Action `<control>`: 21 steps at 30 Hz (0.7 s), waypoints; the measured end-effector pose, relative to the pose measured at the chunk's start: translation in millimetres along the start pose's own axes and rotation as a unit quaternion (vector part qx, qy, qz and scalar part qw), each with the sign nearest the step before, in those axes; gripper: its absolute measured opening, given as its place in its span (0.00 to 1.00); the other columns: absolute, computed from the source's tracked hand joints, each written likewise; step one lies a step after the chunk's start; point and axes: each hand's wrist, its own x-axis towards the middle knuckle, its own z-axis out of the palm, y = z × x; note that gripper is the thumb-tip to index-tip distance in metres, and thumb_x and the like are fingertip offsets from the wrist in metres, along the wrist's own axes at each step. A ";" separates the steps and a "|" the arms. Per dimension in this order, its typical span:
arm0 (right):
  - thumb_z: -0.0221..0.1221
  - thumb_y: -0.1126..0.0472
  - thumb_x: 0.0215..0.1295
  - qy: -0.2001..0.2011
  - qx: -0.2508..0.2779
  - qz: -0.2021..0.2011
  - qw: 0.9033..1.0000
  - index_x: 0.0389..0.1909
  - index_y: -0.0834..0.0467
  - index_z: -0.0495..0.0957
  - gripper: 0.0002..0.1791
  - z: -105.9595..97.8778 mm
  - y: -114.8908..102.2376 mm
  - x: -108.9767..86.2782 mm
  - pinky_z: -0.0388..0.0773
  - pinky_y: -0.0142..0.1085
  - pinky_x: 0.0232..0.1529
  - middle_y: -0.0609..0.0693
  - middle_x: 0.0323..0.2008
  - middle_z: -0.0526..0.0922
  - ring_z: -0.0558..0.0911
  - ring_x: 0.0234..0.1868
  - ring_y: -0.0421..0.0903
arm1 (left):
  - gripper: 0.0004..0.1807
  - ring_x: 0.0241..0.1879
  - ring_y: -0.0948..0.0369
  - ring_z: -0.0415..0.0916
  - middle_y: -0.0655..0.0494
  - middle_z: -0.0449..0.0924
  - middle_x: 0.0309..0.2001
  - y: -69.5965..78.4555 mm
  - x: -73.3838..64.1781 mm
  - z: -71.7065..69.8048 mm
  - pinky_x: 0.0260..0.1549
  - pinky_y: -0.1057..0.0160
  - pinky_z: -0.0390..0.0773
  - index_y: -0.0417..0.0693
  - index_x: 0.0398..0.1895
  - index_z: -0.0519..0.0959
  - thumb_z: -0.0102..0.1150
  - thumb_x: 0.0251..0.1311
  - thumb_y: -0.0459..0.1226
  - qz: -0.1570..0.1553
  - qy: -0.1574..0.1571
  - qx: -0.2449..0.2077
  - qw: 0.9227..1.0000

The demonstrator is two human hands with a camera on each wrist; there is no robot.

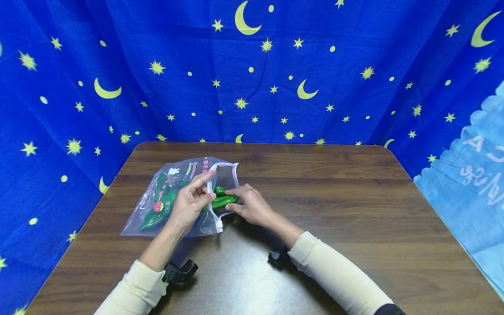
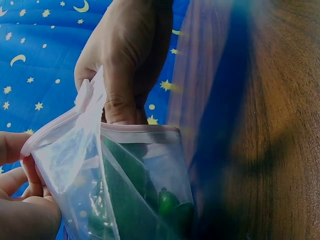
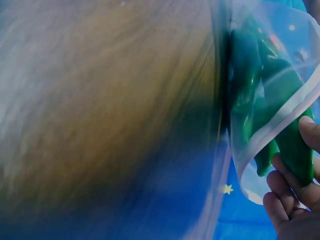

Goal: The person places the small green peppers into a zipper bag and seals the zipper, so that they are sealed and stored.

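A clear zip bag with printed pictures and a white zip edge lies on its side, its mouth facing right. Several glossy green peppers show through its plastic. My left hand pinches the upper rim of the mouth between thumb and fingers and keeps it parted. At that mouth, my right hand grips the end of a long green pepper, whose other end lies inside the bag. The right wrist view shows thumb and fingers around this pepper, with more peppers beside it behind the plastic.
The brown wooden table stretches to the right of the bag. A blue curtain with moons and stars hangs behind it, and a light blue cloth hangs at the right. Black wrist mounts sit under the forearms.
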 end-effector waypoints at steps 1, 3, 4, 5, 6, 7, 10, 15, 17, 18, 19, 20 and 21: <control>0.65 0.56 0.55 0.001 -0.005 -0.003 1.000 0.52 0.57 0.79 0.22 0.9 -0.7 0.2 0.76 0.39 0.48 0.52 0.46 0.84 0.78 0.46 0.46 | 0.33 0.35 0.71 0.65 0.51 0.60 0.69 0.0 -0.1 0.1 0.32 0.79 0.70 0.38 0.66 0.65 0.52 0.53 0.21 -0.001 0.000 -0.002 1.000; 0.65 0.55 0.55 0.005 -0.018 -0.008 1.000 0.51 0.57 0.79 0.22 2.6 -1.8 0.7 0.76 0.39 0.47 0.51 0.45 0.85 0.78 0.45 0.46 | 0.33 0.35 0.71 0.66 0.51 0.60 0.69 0.0 -0.4 0.4 0.31 0.79 0.71 0.38 0.66 0.65 0.52 0.53 0.20 -0.003 0.001 -0.004 1.000; 0.65 0.55 0.55 0.009 -0.022 -0.010 1.000 0.51 0.57 0.79 0.22 3.5 -2.1 0.8 0.76 0.39 0.47 0.51 0.44 0.85 0.78 0.45 0.46 | 0.33 0.35 0.71 0.66 0.51 0.60 0.69 -0.1 -0.4 0.6 0.32 0.79 0.71 0.38 0.66 0.65 0.52 0.53 0.20 -0.003 0.001 -0.006 1.000; 0.65 0.55 0.55 0.014 -0.027 -0.011 0.999 0.50 0.57 0.80 0.21 4.3 -2.4 1.0 0.76 0.39 0.46 0.51 0.44 0.85 0.78 0.45 0.46 | 0.33 0.35 0.71 0.66 0.51 0.59 0.70 -0.1 -0.5 0.7 0.32 0.79 0.71 0.38 0.66 0.64 0.52 0.52 0.20 -0.003 0.001 -0.007 1.000; 0.65 0.54 0.55 0.019 -0.031 -0.011 0.999 0.49 0.56 0.80 0.21 4.9 -2.6 1.1 0.76 0.39 0.46 0.51 0.43 0.85 0.77 0.44 0.46 | 0.33 0.35 0.71 0.66 0.51 0.59 0.70 -0.2 -0.4 0.9 0.32 0.79 0.71 0.37 0.66 0.64 0.52 0.53 0.20 -0.002 0.000 -0.007 1.000; 0.66 0.54 0.54 0.024 -0.033 -0.011 0.999 0.49 0.56 0.80 0.21 5.6 -2.7 1.3 0.76 0.39 0.45 0.51 0.43 0.85 0.78 0.44 0.46 | 0.33 0.35 0.71 0.66 0.50 0.59 0.70 -0.2 -0.5 1.0 0.32 0.79 0.71 0.37 0.66 0.64 0.52 0.53 0.20 -0.002 0.000 -0.008 1.000; 0.66 0.53 0.54 0.035 -0.042 -0.010 0.998 0.48 0.56 0.81 0.21 7.0 -2.1 1.3 0.76 0.38 0.44 0.51 0.44 0.85 0.78 0.43 0.46 | 0.33 0.35 0.71 0.66 0.50 0.59 0.69 -0.1 -0.7 0.9 0.32 0.79 0.71 0.37 0.66 0.64 0.52 0.53 0.20 0.000 -0.002 -0.008 1.000; 0.66 0.51 0.53 0.046 -0.062 -0.005 0.997 0.49 0.55 0.80 0.23 6.9 2.7 -1.1 0.74 0.34 0.41 0.50 0.44 0.85 0.76 0.40 0.44 | 0.33 0.35 0.71 0.65 0.51 0.59 0.70 0.3 -0.4 0.2 0.33 0.79 0.71 0.38 0.66 0.64 0.52 0.53 0.21 0.000 -0.001 0.000 1.000; 0.67 0.51 0.52 0.048 -0.057 -0.001 0.997 0.49 0.55 0.80 0.23 5.4 4.7 -2.8 0.74 0.34 0.41 0.50 0.43 0.85 0.76 0.40 0.44 | 0.33 0.35 0.71 0.65 0.51 0.59 0.70 0.1 -0.4 0.0 0.33 0.79 0.70 0.39 0.66 0.65 0.53 0.53 0.21 -0.001 0.000 0.001 1.000; 0.67 0.51 0.52 0.049 -0.051 0.001 0.998 0.49 0.55 0.80 0.23 4.5 5.6 -4.0 0.74 0.34 0.41 0.50 0.43 0.85 0.75 0.39 0.44 | 0.33 0.35 0.71 0.65 0.51 0.59 0.70 0.1 -0.5 -0.1 0.33 0.79 0.70 0.39 0.66 0.65 0.53 0.53 0.21 -0.002 0.001 0.001 1.000; 0.67 0.52 0.52 0.050 -0.045 0.004 0.998 0.49 0.55 0.80 0.22 3.2 6.5 -5.2 0.74 0.35 0.41 0.50 0.43 0.85 0.76 0.40 0.44 | 0.33 0.35 0.71 0.65 0.51 0.59 0.70 0.1 -0.3 0.1 0.33 0.79 0.70 0.38 0.66 0.65 0.53 0.53 0.21 -0.002 0.000 0.001 1.000; 0.67 0.52 0.53 0.051 -0.038 0.006 0.998 0.49 0.55 0.81 0.22 1.8 7.3 -6.7 0.75 0.36 0.43 0.50 0.43 0.85 0.76 0.41 0.45 | 0.33 0.35 0.71 0.65 0.51 0.59 0.70 0.1 -0.2 0.3 0.33 0.79 0.70 0.38 0.66 0.65 0.53 0.53 0.21 -0.002 0.001 0.002 1.000; 0.67 0.53 0.53 0.053 -0.028 0.009 0.998 0.49 0.56 0.81 0.22 0.4 8.0 -8.3 0.75 0.37 0.44 0.50 0.43 0.85 0.77 0.42 0.45 | 0.33 0.35 0.71 0.65 0.51 0.59 0.70 0.1 -0.1 0.5 0.33 0.79 0.70 0.38 0.66 0.65 0.53 0.53 0.21 -0.002 0.001 0.002 1.000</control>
